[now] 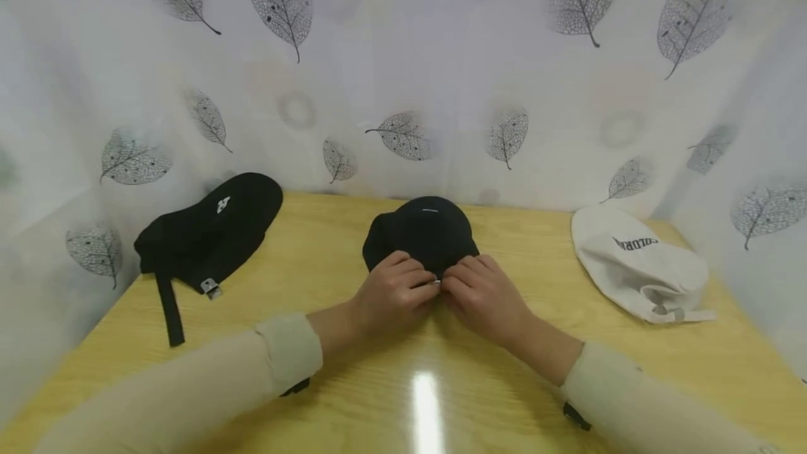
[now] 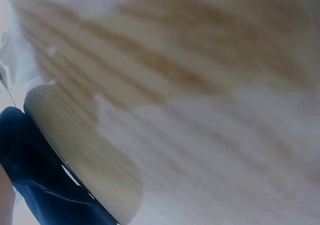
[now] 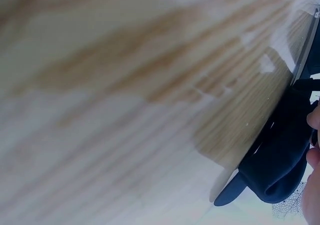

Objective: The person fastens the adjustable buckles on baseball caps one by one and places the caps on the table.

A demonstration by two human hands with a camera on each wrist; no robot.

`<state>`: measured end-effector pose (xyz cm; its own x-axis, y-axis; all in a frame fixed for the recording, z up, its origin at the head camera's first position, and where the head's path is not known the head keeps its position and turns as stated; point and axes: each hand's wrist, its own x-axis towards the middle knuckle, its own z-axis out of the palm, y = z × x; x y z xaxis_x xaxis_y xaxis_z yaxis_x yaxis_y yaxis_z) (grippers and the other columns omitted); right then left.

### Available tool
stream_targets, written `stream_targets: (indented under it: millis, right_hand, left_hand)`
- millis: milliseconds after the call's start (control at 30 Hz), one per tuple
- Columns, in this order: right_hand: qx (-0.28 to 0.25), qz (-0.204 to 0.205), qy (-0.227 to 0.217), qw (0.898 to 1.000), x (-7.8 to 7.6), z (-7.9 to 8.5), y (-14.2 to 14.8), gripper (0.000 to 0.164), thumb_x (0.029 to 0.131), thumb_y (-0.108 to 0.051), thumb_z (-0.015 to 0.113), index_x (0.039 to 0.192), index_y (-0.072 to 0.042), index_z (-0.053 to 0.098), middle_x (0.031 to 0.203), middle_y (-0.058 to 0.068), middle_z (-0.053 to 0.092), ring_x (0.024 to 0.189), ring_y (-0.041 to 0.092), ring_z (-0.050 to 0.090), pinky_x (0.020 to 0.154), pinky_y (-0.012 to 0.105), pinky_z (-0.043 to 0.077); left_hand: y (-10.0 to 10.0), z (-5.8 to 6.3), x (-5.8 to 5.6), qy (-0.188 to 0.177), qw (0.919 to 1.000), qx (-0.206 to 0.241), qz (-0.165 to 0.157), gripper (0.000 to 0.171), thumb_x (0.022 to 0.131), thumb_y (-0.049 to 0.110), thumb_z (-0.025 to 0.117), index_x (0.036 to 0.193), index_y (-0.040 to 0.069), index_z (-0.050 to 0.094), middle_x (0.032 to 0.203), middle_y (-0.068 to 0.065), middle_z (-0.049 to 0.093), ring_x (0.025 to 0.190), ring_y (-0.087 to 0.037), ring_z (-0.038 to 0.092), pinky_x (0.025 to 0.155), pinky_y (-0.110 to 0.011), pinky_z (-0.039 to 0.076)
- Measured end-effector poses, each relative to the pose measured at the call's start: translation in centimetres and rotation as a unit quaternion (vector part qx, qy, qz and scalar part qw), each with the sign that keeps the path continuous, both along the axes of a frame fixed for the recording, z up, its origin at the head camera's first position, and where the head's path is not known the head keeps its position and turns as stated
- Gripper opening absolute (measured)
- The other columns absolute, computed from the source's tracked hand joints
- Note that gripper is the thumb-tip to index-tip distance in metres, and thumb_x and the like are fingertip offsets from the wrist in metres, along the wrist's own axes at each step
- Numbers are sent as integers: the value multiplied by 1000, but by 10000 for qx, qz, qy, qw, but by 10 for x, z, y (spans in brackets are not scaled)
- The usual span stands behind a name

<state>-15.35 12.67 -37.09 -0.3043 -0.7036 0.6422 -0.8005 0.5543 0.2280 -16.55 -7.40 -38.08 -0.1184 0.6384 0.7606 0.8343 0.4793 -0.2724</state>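
Note:
A black cap [image 1: 431, 233] sits at the middle of the table, with a small light mark on its crown. My left hand [image 1: 397, 289] and my right hand [image 1: 485, 293] meet at its near edge, fingers curled and pinching there. Between the fingertips shows a small shiny bit [image 1: 437, 281]; the rest of what they pinch is hidden behind the fingers. In the left wrist view the dark cap [image 2: 50, 185] lies at the lower left corner. The right wrist view has the cap [image 3: 280, 155] at the right edge, with fingertips [image 3: 314, 157] against it.
Another black cap [image 1: 208, 230] with a white logo lies at the left, its strap [image 1: 169, 310] hanging loose beside a metal buckle [image 1: 211, 287]. At the right lies a white cap [image 1: 637, 265] with dark lettering. A leaf-print curtain [image 1: 441, 76] stands behind the wooden table [image 1: 353, 398].

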Motion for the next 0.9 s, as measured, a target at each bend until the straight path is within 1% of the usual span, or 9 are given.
stream_targets:
  millis: [133,233,300,367,400,533,633,733,900]
  right_hand:
    - [31,-162,-108,9998,-3,5,6,8,77,-12,73,82,-10,67,85,1,65,82,19,57,70,33,42]
    - [65,-227,-75,9997,-6,8,10,6,78,-12,72,81,-10,67,85,1,65,82,20,57,70,33,42]
    - [97,-278,-76,9995,-5,8,13,6,79,-13,72,81,-10,67,85,1,65,81,20,57,69,33,42]
    - [144,-345,-102,9992,-1,5,14,6,79,-13,72,80,-10,67,84,1,65,80,19,57,68,32,42]
    - [161,-382,-125,9991,2,2,14,6,78,-13,72,80,-10,67,83,1,65,80,19,57,68,31,41]
    - [193,-455,-202,9986,9,-5,13,5,79,-13,71,80,-11,67,84,0,64,80,18,56,68,31,41]
    - [181,-472,-214,9985,7,-3,14,4,79,-12,70,80,-10,66,84,1,64,80,19,56,69,31,41]
    - [159,-463,-172,9987,5,-2,13,4,80,-12,70,78,-10,66,83,1,64,80,19,56,69,31,41]
    - [219,-455,-120,9987,3,-6,5,6,83,-15,68,77,-12,66,82,-1,64,79,17,56,69,30,41]
  left_hand:
    - [7,2,-4,-256,9996,82,70,8,79,17,71,85,16,76,82,3,72,76,-11,63,74,-27,45]
    - [11,4,-8,-127,9999,72,39,8,80,18,70,86,16,76,82,3,72,77,-12,64,74,-28,46]
    - [13,4,-9,-3,10000,40,-8,9,80,19,71,86,16,76,82,3,71,76,-12,64,74,-28,47]
    - [14,0,-8,90,9999,23,-71,9,78,19,72,85,16,76,81,4,71,74,-12,64,73,-28,47]
    - [15,-2,-6,63,9999,39,-88,9,78,20,72,85,16,76,81,4,71,74,-12,64,72,-28,47]
    - [14,-10,1,-212,9997,85,-48,9,78,19,72,86,17,76,81,4,71,75,-11,64,73,-28,46]
    - [16,-9,1,-370,9993,61,-10,9,79,19,71,87,17,76,82,3,71,77,-12,64,75,-28,46]
    - [15,-8,-3,-328,9994,51,6,9,78,19,72,86,16,76,82,3,72,77,-12,64,74,-29,46]
    - [8,-12,-1,-318,9994,63,75,9,76,19,74,84,16,77,80,2,72,74,-13,64,73,-30,47]
